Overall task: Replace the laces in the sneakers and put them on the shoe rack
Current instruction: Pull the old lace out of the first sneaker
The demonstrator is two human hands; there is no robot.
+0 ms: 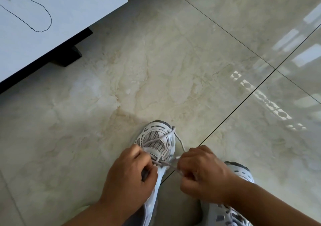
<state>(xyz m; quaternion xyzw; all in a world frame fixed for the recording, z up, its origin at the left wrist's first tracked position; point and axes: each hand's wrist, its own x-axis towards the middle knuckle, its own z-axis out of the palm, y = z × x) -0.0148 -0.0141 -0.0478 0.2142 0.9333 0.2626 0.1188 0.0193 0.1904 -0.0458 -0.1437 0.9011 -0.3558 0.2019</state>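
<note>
From the head camera, looking down: a white and grey sneaker (pixel 156 149) stands on the tiled floor (pixel 173 69) near the bottom edge of the view, toe pointing away. A grey lace (pixel 180 142) runs across its lowest eyelets and loops out past the toe on the right side. The left hand (pixel 128 179) has its fingers curled at the shoe's tongue, pinching the lace or the upper there; which one I cannot tell. The right hand (pixel 201 172) is curled around the other run of the lace, pulling it to the side.

Judging from this, lacing of this shoe is at an early stage: only the bottom crossing appears threaded, and the upper eyelets are hidden by the hands. A second sneaker (pixel 239 173) stands just beside, toward the bottom right corner, partly under the right forearm, with a lace visible on it. No shoe rack shows, so that step is not yet done.

At the top left corner, a white cabinet (pixel 69 8) on dark feet carries a thin dark cord (pixel 46 8) lying in a loop. Nothing on the floor blocks the hands.
</note>
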